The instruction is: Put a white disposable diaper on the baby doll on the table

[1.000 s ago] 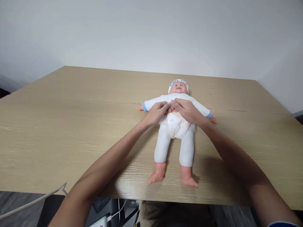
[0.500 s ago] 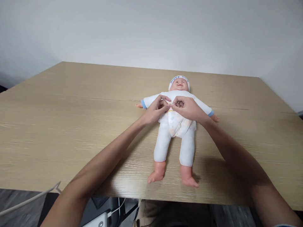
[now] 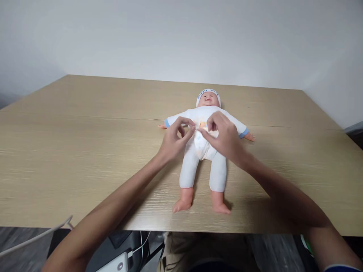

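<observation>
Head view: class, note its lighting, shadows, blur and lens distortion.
Head view: soft, even light, no glare. Head view: faint shadows on the table around the doll. Head view: table edges splay from a wide lens; left hand and right hand look slightly soft.

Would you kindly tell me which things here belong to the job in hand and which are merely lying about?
In hand: plastic baby doll in white romper; its white printed diaper, pinched by the left hand and right hand.
Lying about: white cable below the light wooden table; white plug block beside it.
</observation>
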A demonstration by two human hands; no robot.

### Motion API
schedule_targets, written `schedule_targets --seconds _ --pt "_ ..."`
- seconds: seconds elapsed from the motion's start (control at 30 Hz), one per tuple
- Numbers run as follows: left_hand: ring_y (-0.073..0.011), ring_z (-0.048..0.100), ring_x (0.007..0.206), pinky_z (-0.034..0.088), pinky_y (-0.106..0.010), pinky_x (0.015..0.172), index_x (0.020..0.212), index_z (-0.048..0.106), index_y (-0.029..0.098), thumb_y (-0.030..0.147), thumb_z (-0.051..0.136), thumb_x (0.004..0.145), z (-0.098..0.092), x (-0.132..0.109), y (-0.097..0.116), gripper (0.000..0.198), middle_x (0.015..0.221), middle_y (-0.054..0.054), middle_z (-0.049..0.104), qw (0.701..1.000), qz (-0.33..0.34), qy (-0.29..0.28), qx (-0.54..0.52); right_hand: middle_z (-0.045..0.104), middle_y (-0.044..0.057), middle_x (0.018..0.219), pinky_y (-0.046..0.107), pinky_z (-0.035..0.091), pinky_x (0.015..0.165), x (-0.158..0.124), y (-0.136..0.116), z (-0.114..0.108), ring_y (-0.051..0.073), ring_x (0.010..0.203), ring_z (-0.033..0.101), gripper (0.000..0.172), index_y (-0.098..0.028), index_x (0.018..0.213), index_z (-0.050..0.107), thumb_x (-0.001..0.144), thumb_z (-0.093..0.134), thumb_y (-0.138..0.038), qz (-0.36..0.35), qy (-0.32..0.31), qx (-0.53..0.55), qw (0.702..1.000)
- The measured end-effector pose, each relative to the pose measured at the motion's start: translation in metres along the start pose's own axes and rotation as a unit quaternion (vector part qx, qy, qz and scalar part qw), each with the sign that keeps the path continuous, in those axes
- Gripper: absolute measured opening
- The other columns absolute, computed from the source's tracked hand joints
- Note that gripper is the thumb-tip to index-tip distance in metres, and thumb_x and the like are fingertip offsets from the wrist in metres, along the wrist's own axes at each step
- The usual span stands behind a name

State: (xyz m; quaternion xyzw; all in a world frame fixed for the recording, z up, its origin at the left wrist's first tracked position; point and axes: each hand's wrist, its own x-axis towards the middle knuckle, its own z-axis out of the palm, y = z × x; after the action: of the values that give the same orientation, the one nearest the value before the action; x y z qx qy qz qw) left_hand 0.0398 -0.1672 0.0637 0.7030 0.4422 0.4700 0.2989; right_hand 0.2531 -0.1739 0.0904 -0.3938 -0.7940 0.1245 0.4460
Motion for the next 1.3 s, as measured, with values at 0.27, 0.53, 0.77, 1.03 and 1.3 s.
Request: schedule_targets --seconds 0.27,0.53,0.77,1.03,1.3 --pt "-0.024 0.06 0.086 0.04 -0.042 0.09 0.096 0.077 0.027 0.043 0.06 0.11 -0.017 -0.067 0.019 0.027 0.09 -0.002 0.081 0.944 0.098 -0.275 0.153 0.075 0.006 0.097 0.042 0.056 0.085 -0.108 -0.032 -0.016 0.027 0.094 0.07 0.015 -0.027 0.1 0.065 0.112 0.062 -0.036 -0.037 -0.257 0.015 0.966" --pt "-0.024 0.06 0.079 0.038 -0.041 0.088 0.1 0.063 0.024 0.057 0.069 0.102 0.005 -0.062 0.005 0.034 0.082 -0.001 0.07 0.965 -0.005 -0.148 0.214 0.066 0.0 0.078 0.036 0.05 0.073 -0.112 0.002 -0.016 0.023 0.073 0.064 0.01 -0.025 0.107 0.065 0.109 0.064 -0.035 0.13 -0.144 -0.079 0.978" --pt "-0.0247 0.055 0.078 0.038 -0.041 0.087 0.082 0.056 0.024 0.051 0.069 0.105 0.02 -0.063 0.002 0.038 0.075 -0.002 0.061 0.949 0.016 -0.122 0.291 0.072 0.011 0.108 0.042 0.056 0.08 -0.116 -0.002 0.005 0.029 0.091 0.071 0.013 -0.022 0.116 0.071 0.107 0.063 -0.028 0.132 -0.117 -0.132 0.975" --pt "-0.0306 0.059 0.117 0.046 -0.047 0.105 0.102 0.067 0.023 0.036 0.064 0.107 0.017 -0.064 0.004 0.015 0.141 -0.011 0.068 0.969 0.076 -0.115 0.204 0.07 0.016 0.139 0.054 0.058 0.105 -0.121 -0.006 0.005 0.036 0.123 0.07 0.023 -0.023 0.128 0.069 0.105 0.064 -0.024 0.118 -0.103 -0.087 0.984" --pt "-0.0264 0.054 0.095 0.043 -0.039 0.089 0.085 0.054 0.024 0.035 0.064 0.101 0.017 -0.057 0.003 0.023 0.087 -0.003 0.062 0.984 0.017 -0.136 0.118 0.078 0.013 0.118 0.048 0.057 0.096 -0.113 -0.004 0.002 0.035 0.11 0.074 0.031 -0.022 0.125 0.063 0.097 0.073 -0.029 0.161 -0.135 -0.063 0.976"
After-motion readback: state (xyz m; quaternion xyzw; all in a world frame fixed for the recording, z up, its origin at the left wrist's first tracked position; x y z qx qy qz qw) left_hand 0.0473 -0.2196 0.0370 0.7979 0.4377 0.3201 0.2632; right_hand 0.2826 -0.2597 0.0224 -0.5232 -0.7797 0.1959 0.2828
